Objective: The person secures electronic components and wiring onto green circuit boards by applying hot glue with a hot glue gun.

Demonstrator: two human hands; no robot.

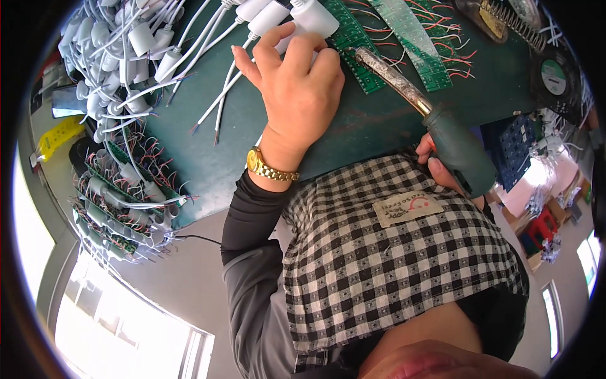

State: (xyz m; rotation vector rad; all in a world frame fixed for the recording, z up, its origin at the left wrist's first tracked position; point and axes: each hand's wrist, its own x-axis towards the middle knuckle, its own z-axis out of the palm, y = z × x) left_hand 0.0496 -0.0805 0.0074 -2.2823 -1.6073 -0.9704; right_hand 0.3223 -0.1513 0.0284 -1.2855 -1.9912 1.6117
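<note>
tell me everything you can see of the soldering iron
The soldering iron has a thick, dark grey-green handle and a mottled, silvery metal barrel that looks brassy near the handle. It slants across the view, its thin dark tip toward the upper left, by a green circuit board. The right hand holds the handle; whether the tip touches anything is unclear.

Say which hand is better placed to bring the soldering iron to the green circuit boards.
Likely the right hand: it grips the soldering iron, whose tip appears close to the green circuit boards. The left hand is at the white connectors, so it looks less free.
</note>
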